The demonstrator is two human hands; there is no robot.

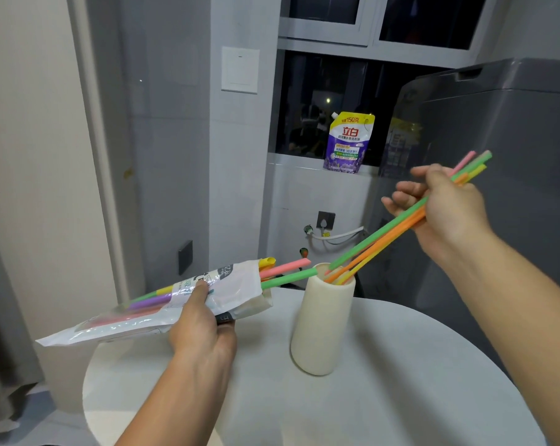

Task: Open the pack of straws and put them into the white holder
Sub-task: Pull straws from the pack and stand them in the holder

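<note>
My left hand (203,326) grips the opened plastic pack of straws (162,300), held tilted above the table's left side. Pink, green and yellow straws (285,268) stick out of its open end toward the white holder (320,336). The holder stands upright on the round white table (384,397). My right hand (445,204) holds a bunch of green, orange, yellow and pink straws (384,236) slanted up to the right. Their lower ends sit inside the holder's mouth.
A purple detergent pouch (349,143) stands on the window sill behind. A grey appliance (497,140) rises at the right, close behind my right hand. A wall socket with a cable (326,220) sits below the sill. A wall and door frame are at the left.
</note>
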